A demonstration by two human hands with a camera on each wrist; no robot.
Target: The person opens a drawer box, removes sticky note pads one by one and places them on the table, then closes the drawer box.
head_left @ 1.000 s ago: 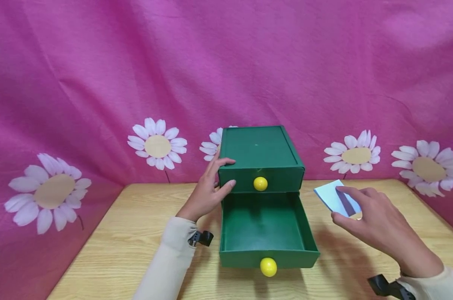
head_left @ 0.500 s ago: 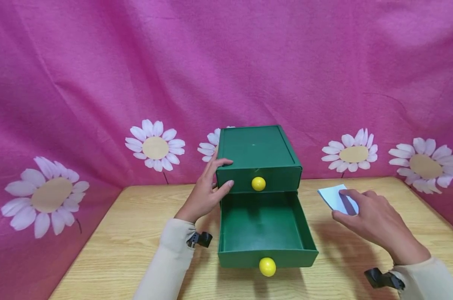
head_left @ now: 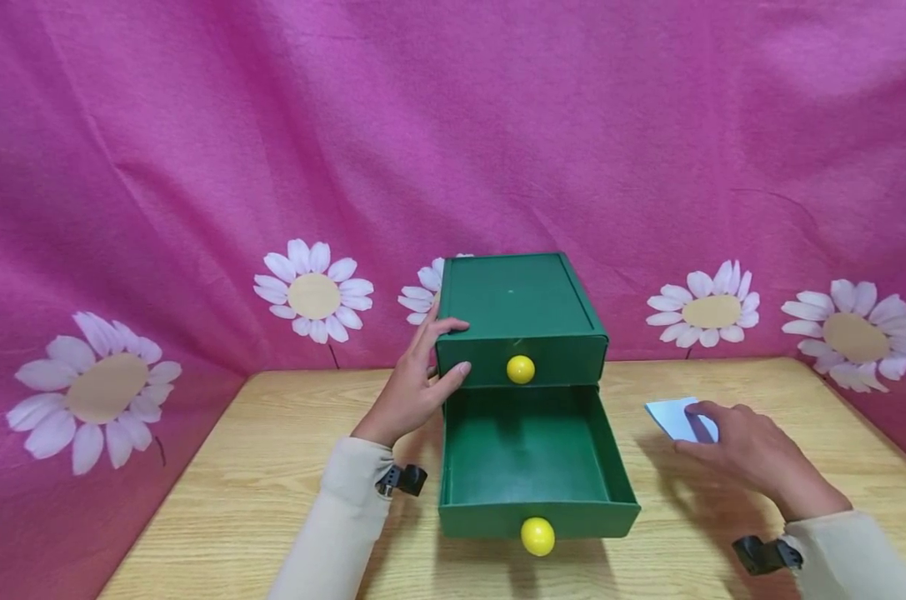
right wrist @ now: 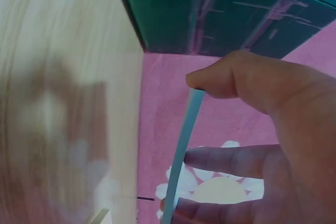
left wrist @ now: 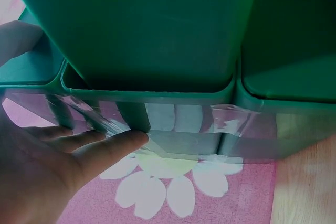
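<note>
A green two-drawer unit (head_left: pixel 523 296) stands on the table, its lower drawer (head_left: pixel 538 521) pulled out with nothing visible inside. The upper drawer (head_left: pixel 561 362) is closed. My left hand (head_left: pixel 410 387) steadies the unit's near left corner. Its thumb rests on the upper drawer's front, one finger lies on the top edge, and in the left wrist view the other fingers stretch straight along the side wall. To the right of the unit, my right hand (head_left: pixel 756 450) pinches a thin light-blue square pad (head_left: pixel 670 414) between thumb and fingers, above the table. The right wrist view shows the pad edge-on.
Both drawers bear a yellow round knob (head_left: pixel 538 536). The wooden table (head_left: pixel 272 467) meets a pink cloth (head_left: pixel 498 125) with printed daisies at the back and sides. A small pale-edged thing (right wrist: pixel 101 217), of unclear kind, shows at the bottom of the right wrist view.
My right hand has lowered the blue pad toward the table, and the pad has tilted flatter. The left hand and the drawer unit have stayed in place.
</note>
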